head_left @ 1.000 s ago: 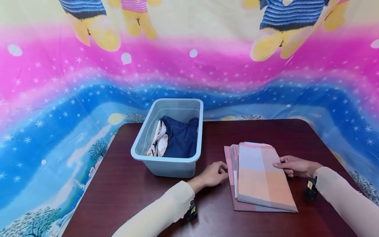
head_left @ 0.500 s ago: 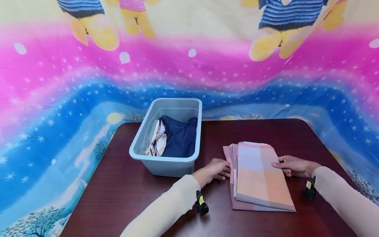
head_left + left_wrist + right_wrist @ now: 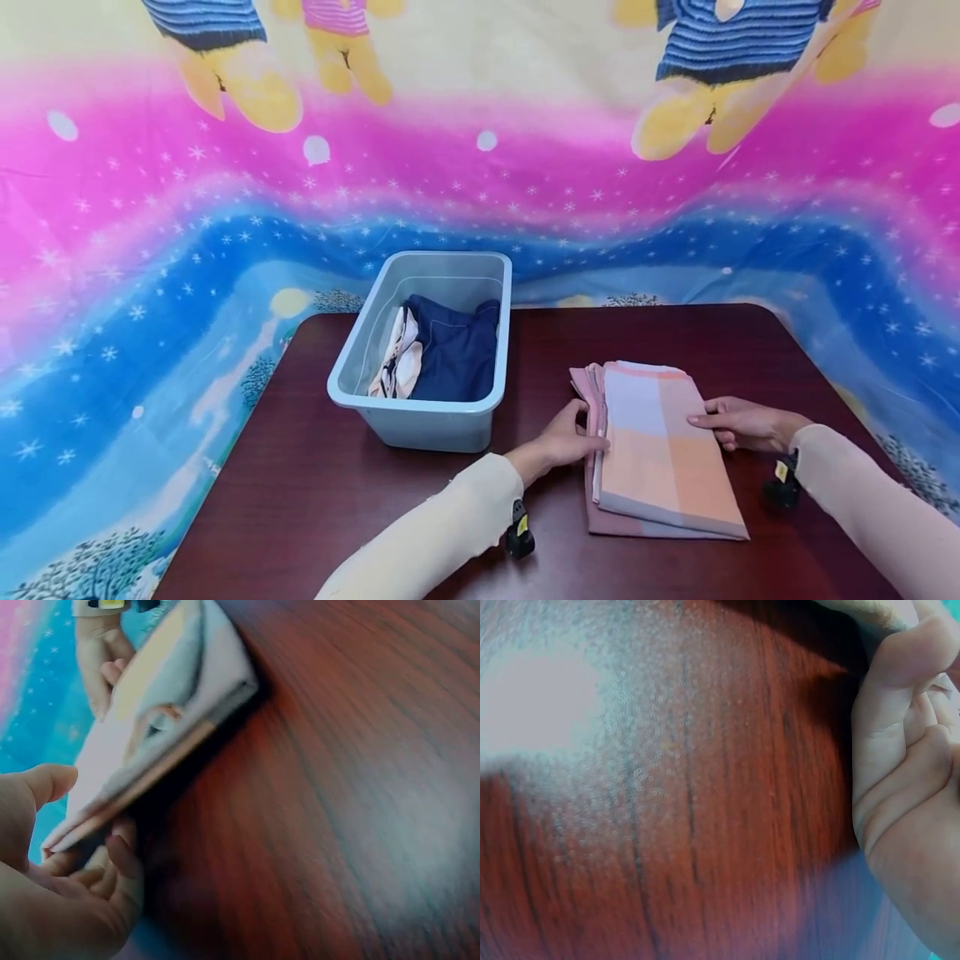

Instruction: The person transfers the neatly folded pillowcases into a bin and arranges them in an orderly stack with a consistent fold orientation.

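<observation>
A folded checked cloth in white, peach and pink lies on the table, its layers slightly offset along the left side. My left hand grips that left edge. In the left wrist view the left hand's fingers curl under the layers, with the thumb above. On the opposite side, my right hand pinches the cloth's right edge, thumb on top. The right wrist view shows the right hand with curled fingers at the frame's right; only a sliver of cloth appears there.
A grey-blue plastic bin stands left of the cloth. Inside it are a navy garment and a patterned light fabric. The dark red-brown table ends at a printed cartoon curtain behind.
My left hand has moved right and taken hold of the cloth's left edge, drawing the loose pink layers there closer together. The right hand has kept its place on the right edge.
</observation>
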A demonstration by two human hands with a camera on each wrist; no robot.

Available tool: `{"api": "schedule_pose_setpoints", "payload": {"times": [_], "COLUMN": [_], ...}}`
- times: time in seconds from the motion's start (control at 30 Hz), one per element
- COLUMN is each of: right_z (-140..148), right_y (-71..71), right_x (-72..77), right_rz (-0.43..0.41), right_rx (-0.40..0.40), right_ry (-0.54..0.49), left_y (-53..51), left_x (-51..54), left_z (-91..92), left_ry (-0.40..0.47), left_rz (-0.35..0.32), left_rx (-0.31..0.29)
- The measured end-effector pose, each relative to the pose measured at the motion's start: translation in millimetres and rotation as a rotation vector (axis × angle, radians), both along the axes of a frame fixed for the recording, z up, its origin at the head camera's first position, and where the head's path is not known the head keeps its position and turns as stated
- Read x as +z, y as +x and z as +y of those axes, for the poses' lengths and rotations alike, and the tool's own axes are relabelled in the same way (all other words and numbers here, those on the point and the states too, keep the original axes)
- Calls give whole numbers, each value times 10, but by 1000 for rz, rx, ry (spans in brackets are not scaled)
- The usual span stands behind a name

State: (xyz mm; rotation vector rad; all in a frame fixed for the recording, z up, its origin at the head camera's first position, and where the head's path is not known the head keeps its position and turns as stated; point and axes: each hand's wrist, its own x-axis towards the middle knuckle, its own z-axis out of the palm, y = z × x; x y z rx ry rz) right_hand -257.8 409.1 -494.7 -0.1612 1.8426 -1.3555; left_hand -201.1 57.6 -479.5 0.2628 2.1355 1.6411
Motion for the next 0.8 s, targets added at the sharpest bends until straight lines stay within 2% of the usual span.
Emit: {"api": "schedule_pose_setpoints", "payload": {"times": [0.13,0.27,0.5,0.7,0.8], "right_z": [5,10,10,32,37], "right_y": [-9,-11,-11,6,26], "right_x": [4,9,-20,-35,-17], "right_rz": [1,-3,19,56,71], "right_rx": [12,15,21,48,64], "right_ry": [-18,-18,-11,30,13], "left_y": [-18,-44,-60,-87,-96], "left_x": [-48,-85,-143,-166,-167], "left_z": [-22,-41,-77,-73,-64], "left_ry": [-29,-16,29,30,29], "left_rz": [17,1,-56,-55,-46], "left_rx": [-31,-43,-22,-26,-23]}}
